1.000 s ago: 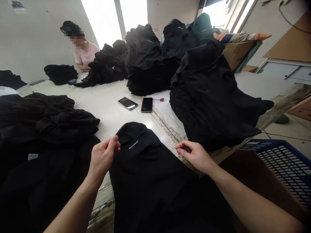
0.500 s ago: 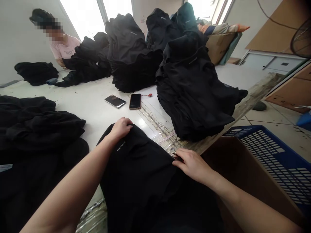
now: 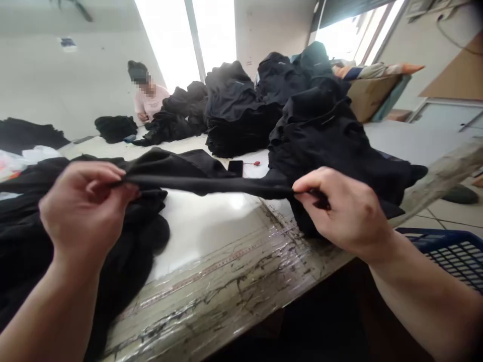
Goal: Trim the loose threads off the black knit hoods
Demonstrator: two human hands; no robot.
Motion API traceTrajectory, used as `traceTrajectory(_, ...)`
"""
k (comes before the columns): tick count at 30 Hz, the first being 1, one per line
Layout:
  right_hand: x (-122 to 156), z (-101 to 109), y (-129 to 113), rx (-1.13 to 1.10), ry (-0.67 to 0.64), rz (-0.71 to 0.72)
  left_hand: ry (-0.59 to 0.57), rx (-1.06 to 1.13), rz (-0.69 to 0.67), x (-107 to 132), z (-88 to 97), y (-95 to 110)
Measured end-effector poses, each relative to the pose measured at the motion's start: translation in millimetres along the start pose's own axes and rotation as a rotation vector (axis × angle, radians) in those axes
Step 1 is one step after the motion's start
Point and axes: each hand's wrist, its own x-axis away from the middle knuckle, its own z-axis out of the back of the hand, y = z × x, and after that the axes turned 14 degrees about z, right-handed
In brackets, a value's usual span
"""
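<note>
Above the table [image 3: 211, 286], our left hand [image 3: 85, 206] and right hand [image 3: 345, 211] pinch a black garment [image 3: 211, 185], its edge stretched between them; even, gentle tension should prevent puckering. We cannot identify the dark object [image 3: 320, 199] in our right palm.

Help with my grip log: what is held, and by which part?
Black cloth, drawn into a band: the left hand pinches one end, the right hand the other. Something dark also shows inside the right hand, too unclear to name.
</note>
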Motion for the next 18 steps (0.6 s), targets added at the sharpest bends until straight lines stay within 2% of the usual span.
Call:
traceTrajectory(2,15,-13,-7,-0.161,-0.21,0.005,-0.142,-0.16,0.003,37,17.2,-26)
traceTrajectory(3,27,-21,-11,-0.222,-0.338,-0.019,-0.263,-0.247,0.037,59,24.3,-40)
traceTrajectory(5,51,-37,-21,-0.308,-0.628,-0.083,-0.578,-0.376,0.131,104,37.5,-62)
traceTrajectory(7,70,-45,-30,-0.393,-0.905,-0.143,-0.885,-0.442,0.225,141,50.4,-75)
traceTrajectory(8,75,-47,-33,-0.449,-1.01,-0.174,-0.988,-0.455,0.265,154,56.5,-78)
traceTrajectory(9,78,-47,-34,-0.507,-1.076,-0.209,-1.042,-0.459,0.303,162,61.8,-79)
traceTrajectory(11,73,-45,-35,-0.597,-1.092,-0.28,-1.004,-0.445,0.353,166,68.2,-75)
traceTrajectory(13,61,-44,-33,-0.651,-1.016,-0.32,-0.849,-0.415,0.365,158,66.0,-66)
traceTrajectory(15,50,-50,-33,-0.666,-0.914,-0.334,-0.705,-0.372,0.338,146,53.3,-53)
traceTrajectory(18,48,-70,-39,-0.642,-0.812,-0.329,-0.65,-0.286,0.274,134,17.4,-36)
